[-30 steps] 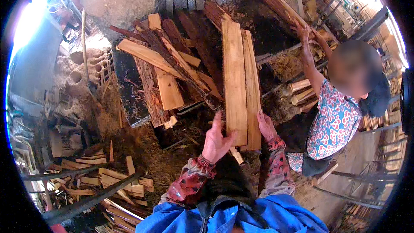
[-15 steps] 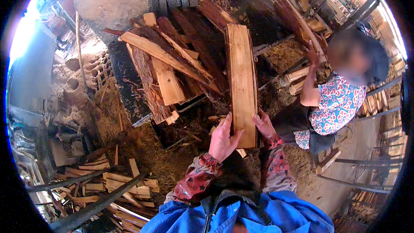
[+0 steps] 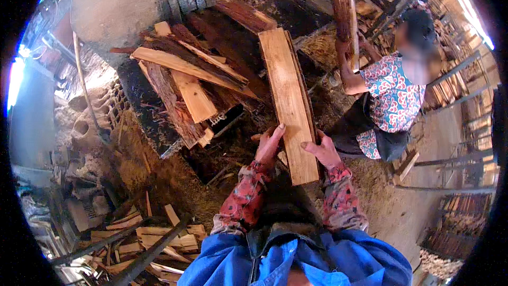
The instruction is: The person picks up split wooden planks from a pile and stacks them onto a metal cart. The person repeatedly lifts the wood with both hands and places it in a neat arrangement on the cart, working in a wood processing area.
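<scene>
A long, flat wooden slab (image 3: 290, 100), pale and smooth on top with bark along its right edge, is held lengthwise in front of me. My left hand (image 3: 271, 145) grips its left edge near the close end, thumb on the top face. On the opposite edge my right hand (image 3: 323, 151) is closed round it, thumb also on top. The fingers under the slab are hidden. Its far end reaches up beside a heap of bark-covered slabs (image 3: 196, 98) that lie crossed over a dark table.
At right a co-worker in a patterned top (image 3: 394, 87) holds an upright bark-edged slab (image 3: 344, 26). Split wood pieces (image 3: 159, 241) lie behind metal bars (image 3: 151, 251) at the lower left. A long stick (image 3: 84, 85) leans at the left. Sawdust covers the ground around the table.
The slab's near end has swung slightly right and its far end left. My right thumb has come onto the top face. The co-worker has lifted their slab upright.
</scene>
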`<state>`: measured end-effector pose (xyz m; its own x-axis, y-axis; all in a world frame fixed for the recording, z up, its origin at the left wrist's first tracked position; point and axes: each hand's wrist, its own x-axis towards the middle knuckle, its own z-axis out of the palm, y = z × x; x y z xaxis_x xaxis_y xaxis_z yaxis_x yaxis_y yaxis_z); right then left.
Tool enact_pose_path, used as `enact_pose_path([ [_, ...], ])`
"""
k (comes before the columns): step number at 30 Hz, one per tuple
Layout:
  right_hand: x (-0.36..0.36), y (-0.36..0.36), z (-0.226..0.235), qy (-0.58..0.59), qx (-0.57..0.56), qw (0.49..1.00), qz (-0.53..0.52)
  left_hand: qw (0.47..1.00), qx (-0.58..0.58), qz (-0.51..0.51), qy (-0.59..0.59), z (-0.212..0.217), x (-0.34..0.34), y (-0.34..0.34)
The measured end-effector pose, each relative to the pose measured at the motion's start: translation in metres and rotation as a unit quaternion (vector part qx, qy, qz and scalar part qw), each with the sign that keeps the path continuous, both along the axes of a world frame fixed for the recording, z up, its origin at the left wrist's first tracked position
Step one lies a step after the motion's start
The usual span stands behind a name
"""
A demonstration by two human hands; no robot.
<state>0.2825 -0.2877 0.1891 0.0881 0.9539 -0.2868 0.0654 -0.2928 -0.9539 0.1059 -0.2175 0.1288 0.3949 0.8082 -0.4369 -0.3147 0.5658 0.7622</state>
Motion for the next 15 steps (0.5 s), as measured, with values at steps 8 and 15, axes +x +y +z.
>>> enact_pose_path([
  [8, -0.020, -0.040, -0.025, 0.171, 0.020, 0.985, -0.018, 0.973, -0.078, -0.021, -0.217, 0.009, 0.005, -0.012],
  [15, -0.029, -0.108, -0.033, 0.153, 0.005, 0.985, -0.081, 0.967, -0.044, -0.100, -0.228, -0.045, 0.014, -0.053],
])
